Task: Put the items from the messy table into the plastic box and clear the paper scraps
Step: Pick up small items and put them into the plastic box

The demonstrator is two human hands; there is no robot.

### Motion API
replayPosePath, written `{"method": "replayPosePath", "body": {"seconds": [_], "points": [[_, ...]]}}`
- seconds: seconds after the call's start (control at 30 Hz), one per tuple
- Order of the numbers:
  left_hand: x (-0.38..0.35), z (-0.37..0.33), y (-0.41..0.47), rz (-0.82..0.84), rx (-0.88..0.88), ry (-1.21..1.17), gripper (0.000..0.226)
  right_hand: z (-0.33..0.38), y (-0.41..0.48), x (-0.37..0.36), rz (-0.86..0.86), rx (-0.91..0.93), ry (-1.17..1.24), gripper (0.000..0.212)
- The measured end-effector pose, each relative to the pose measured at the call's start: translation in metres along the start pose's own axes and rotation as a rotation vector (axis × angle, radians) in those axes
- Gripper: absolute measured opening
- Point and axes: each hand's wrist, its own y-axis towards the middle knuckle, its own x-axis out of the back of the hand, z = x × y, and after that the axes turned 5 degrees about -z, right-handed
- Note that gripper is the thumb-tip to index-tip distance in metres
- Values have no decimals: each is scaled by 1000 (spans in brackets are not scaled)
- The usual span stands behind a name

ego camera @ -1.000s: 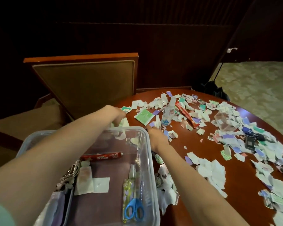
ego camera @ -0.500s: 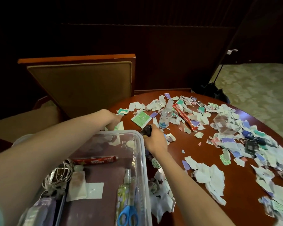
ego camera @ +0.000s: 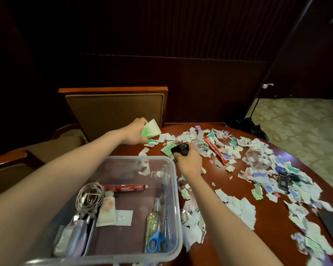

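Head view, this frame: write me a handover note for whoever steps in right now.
Left hand grips a green-white packet past the far side of the plastic box.
Right hand grips a small black object beside the box.
Done: red tube, scissors and cable lie in the box.
Left: drop in both held things, then the red stick, the black items at right, and clear the paper scraps.

Reaches forward with both bare forearms. Pinches a green-white packet [ego camera: 151, 129] in the left hand [ego camera: 135, 132], held farther out. Grips a small black object [ego camera: 181, 149] in the right hand [ego camera: 189, 161], fingers curled.
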Motion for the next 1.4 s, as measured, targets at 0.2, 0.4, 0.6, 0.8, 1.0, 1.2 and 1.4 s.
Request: {"method": "replayPosePath", "body": {"seconds": [0.2,0.4,0.6,0.8,1.0,1.2,1.4], "points": [[31,-12,-62,-65,-100,-42,58,29,-28,12,-87,151,71,34],[29,4,-113,44,-129,0,52,45,-62,19,-37,332,20,30],[11,21,-142,174,-168,82,49,50,-83,15,255,518,-372,34],[-10,31,-145,287,-156,195,52,40,-84,-16,467,587,-821,25],[-27,38,-141,333,-193,225,45,32,-77,-32,530,549,-961,28],[-43,47,-136,353,-132,176,50,24,-71,-46,603,560,-1072,34],[-60,50,-135,280,138,36,79,17,-66,-56,618,549,-1141,40]]}}
